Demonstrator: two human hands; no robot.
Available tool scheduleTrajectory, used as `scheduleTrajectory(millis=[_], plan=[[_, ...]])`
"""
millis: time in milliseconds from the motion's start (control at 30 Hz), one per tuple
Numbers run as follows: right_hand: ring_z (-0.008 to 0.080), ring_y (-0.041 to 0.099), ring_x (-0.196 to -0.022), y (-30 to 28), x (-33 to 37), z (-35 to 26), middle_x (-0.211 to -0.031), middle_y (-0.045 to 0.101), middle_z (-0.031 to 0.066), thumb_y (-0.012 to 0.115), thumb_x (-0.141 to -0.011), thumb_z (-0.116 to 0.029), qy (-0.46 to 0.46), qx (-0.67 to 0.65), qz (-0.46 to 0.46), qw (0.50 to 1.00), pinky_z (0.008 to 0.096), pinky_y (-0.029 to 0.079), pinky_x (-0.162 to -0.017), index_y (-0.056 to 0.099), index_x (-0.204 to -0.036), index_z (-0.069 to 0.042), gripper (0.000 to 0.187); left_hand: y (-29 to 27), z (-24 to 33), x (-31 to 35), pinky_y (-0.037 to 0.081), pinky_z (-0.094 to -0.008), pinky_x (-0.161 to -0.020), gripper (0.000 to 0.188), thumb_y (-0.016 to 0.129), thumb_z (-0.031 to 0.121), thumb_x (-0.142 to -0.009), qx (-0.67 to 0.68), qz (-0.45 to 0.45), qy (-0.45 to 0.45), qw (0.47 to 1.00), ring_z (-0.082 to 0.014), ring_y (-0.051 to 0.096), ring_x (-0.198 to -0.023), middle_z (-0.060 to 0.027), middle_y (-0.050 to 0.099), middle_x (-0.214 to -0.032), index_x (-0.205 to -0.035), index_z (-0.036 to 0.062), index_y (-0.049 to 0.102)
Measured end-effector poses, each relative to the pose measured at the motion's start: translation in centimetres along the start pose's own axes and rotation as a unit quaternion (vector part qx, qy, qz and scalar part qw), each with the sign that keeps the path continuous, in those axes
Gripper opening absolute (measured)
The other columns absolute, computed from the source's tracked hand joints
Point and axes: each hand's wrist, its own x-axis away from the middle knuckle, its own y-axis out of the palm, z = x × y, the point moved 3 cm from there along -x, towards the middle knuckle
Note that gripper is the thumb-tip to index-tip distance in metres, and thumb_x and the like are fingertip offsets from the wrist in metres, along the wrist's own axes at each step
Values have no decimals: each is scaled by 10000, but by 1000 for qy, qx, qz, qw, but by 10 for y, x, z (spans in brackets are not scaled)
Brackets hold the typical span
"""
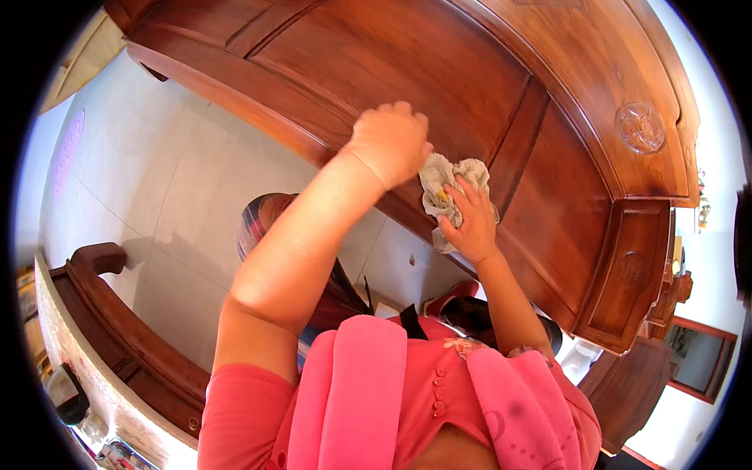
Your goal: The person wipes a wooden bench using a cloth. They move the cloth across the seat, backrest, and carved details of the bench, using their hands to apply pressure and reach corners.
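A crumpled greyish rag (439, 182) with a small yellow patch lies on the front part of a reddish-brown wooden bench seat (392, 55). My right hand (473, 221) rests on the rag, its fingers bent over the cloth and holding it against the wood. Just left of the rag, my left hand (392, 142) is closed in a fist above the seat, back of the hand upward. Its fingertips are curled underneath, so whatever they hold, if anything, is hidden.
The bench's carved backrest (603, 86) curves along the far right, ending at a wooden armrest block (627, 270). Pale floor tiles (188, 172) lie left of the seat. Another dark wooden piece with a curved end (98, 258) stands at lower left.
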Motion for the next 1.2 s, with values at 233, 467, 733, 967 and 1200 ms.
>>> scheduleTrajectory(millis=[233, 467, 733, 967, 1200], plan=[[417, 446, -1370, 36, -70, -20, -1477, 525, 92, 738, -783, -254, -46, -36, -44, 997, 536, 394, -1107, 627, -1344, -155, 580, 3, 28, 12, 537, -441, -919, 311, 681, 284, -894, 38, -14, 98, 994, -332, 647, -1077, -158, 649, -1100, -1073, 30, 675], [396, 482, -1305, 103, -217, -119, -1468, 538, 90, 732, -797, -334, -202, -19, 7, 979, 496, 408, -1107, 653, -1322, -160, 559, -7, 10, 15, 532, -443, -889, 282, 675, 303, -918, 90, 60, 69, 992, -326, 649, -1016, -137, 637, -1060, -1016, 38, 669], [370, 319, -1481, 171, -330, -230, -1596, 403, 35, 632, -872, -526, -175, 45, -60, 982, 525, 280, -1201, 556, -1432, -293, 611, -37, -19, 5, 537, -450, -876, 274, 651, 290, -930, 150, 138, 33, 978, -342, 652, -1001, -149, 647, -1004, -1022, 32, 660], [353, 482, -1321, 140, -265, -180, -1443, 545, 71, 712, -800, -410, -274, -41, -11, 961, 499, 383, -1114, 651, -1298, -158, 562, -28, -23, 0, 540, -462, -881, 310, 629, 310, -946, 131, 61, 5, 990, -347, 654, -1047, -169, 652, -1061, -1076, 30, 661], [418, 491, -1295, 52, -125, -85, -1390, 562, 128, 774, -738, -229, -151, -110, -51, 981, 510, 407, -1109, 645, -1276, -123, 564, -25, -26, -4, 523, -470, -935, 369, 613, 349, -947, 111, 4, -23, 994, -374, 644, -1082, -172, 655, -1153, -1188, 76, 672]])
